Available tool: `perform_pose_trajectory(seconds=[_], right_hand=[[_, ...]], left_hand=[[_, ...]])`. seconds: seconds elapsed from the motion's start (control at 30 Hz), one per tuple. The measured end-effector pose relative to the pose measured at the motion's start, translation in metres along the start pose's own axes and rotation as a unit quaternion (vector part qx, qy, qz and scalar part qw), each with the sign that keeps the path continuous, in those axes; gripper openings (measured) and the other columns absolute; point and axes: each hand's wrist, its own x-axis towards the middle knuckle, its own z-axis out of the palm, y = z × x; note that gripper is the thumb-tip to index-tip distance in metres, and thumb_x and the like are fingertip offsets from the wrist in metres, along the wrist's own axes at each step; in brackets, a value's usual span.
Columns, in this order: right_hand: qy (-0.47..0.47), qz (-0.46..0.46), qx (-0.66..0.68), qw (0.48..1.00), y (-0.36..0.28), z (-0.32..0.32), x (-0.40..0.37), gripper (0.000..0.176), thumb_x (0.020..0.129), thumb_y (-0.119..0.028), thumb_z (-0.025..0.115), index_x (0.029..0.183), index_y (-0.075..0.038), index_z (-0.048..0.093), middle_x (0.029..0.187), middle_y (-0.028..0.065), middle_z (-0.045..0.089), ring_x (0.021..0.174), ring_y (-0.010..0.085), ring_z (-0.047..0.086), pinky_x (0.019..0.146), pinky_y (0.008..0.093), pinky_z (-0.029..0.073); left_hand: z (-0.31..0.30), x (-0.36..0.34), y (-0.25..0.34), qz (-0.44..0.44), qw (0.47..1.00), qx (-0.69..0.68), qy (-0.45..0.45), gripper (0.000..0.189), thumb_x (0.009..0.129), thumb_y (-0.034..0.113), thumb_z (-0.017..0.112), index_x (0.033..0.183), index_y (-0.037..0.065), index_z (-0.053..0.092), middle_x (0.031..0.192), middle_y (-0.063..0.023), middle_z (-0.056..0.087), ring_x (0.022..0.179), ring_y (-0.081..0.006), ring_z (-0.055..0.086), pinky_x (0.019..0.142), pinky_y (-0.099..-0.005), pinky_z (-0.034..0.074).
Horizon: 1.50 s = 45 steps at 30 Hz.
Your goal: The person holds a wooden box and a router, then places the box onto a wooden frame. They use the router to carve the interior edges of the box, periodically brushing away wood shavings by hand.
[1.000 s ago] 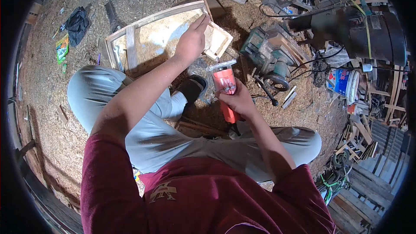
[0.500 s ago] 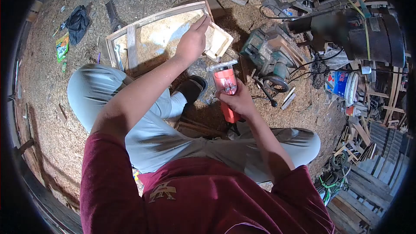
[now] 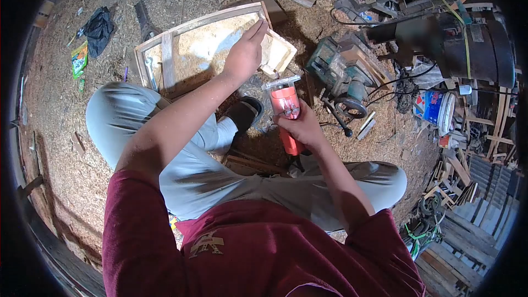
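My right hand (image 3: 303, 127) is wrapped round a red trim router (image 3: 285, 97) with a clear housing and a flat base plate at its upper end. The router stands close to the near right corner of a curved wooden frame (image 3: 206, 20). That frame lies ahead of me, with a crosspiece towards its left side and wood shavings visible through it. My left hand (image 3: 243, 56) grips the frame's right end, fingers stretched along the short rail and the thumb side hidden.
A green bench machine with a handwheel (image 3: 350, 106) stands right of the router. Further right are a paint bucket (image 3: 434, 109), cables and wood scraps (image 3: 454, 173). A black plastic bag (image 3: 99, 32) lies at the left on the shavings-covered ground (image 3: 66, 99).
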Motion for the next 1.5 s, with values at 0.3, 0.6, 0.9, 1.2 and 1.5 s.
perform_pose_trajectory(seconds=[0.3,0.6,0.9,1.2,1.5], right_hand=[[-0.011,-0.017,0.032,0.999,0.0,0.0,-0.001,0.052,0.082,-0.013,0.086,0.128,-0.004,0.061,0.111,0.0038,0.071,0.098,0.0129,0.067,0.091,0.0327,0.055],[0.004,-0.006,-0.007,1.0,-0.001,0.001,0.0,0.051,0.081,-0.014,0.085,0.126,-0.004,0.062,0.11,0.0032,0.071,0.098,0.0121,0.067,0.09,0.0327,0.055],[-0.003,-0.006,0.006,1.0,0.0,0.002,0.0,0.049,0.083,-0.012,0.084,0.126,-0.004,0.062,0.109,0.0028,0.071,0.098,0.0116,0.067,0.091,0.0323,0.055],[-0.001,-0.005,0.007,1.0,-0.007,0.003,-0.003,0.049,0.083,-0.01,0.086,0.125,-0.004,0.062,0.109,0.0025,0.071,0.096,0.0111,0.067,0.088,0.0319,0.056],[0.007,-0.014,-0.02,1.0,0.004,0.0,0.0,0.052,0.083,-0.014,0.088,0.126,-0.003,0.062,0.11,0.0039,0.072,0.098,0.0121,0.067,0.09,0.0324,0.056]], left_hand=[[0.002,-0.001,0.0,-0.001,1.0,0.001,0.009,0.061,0.093,-0.005,0.05,0.153,0.003,0.052,0.16,-0.0206,0.049,0.13,-0.0425,0.061,0.113,-0.0452,0.051],[0.001,-0.001,0.001,-0.011,1.0,-0.001,-0.001,0.061,0.093,-0.005,0.05,0.154,0.002,0.051,0.161,-0.0204,0.048,0.136,-0.0402,0.057,0.113,-0.0438,0.051],[0.002,-0.001,0.0,-0.013,1.0,0.004,-0.003,0.061,0.093,-0.005,0.051,0.154,0.002,0.051,0.161,-0.0208,0.048,0.134,-0.0409,0.058,0.111,-0.044,0.052],[0.003,-0.001,-0.002,-0.003,1.0,0.008,-0.001,0.061,0.093,-0.004,0.052,0.154,0.002,0.05,0.161,-0.0217,0.048,0.133,-0.0412,0.059,0.111,-0.0443,0.052],[0.002,-0.001,0.0,-0.004,1.0,0.007,-0.002,0.059,0.095,-0.004,0.051,0.154,0.0,0.05,0.159,-0.0233,0.049,0.134,-0.0416,0.059,0.112,-0.044,0.051]])
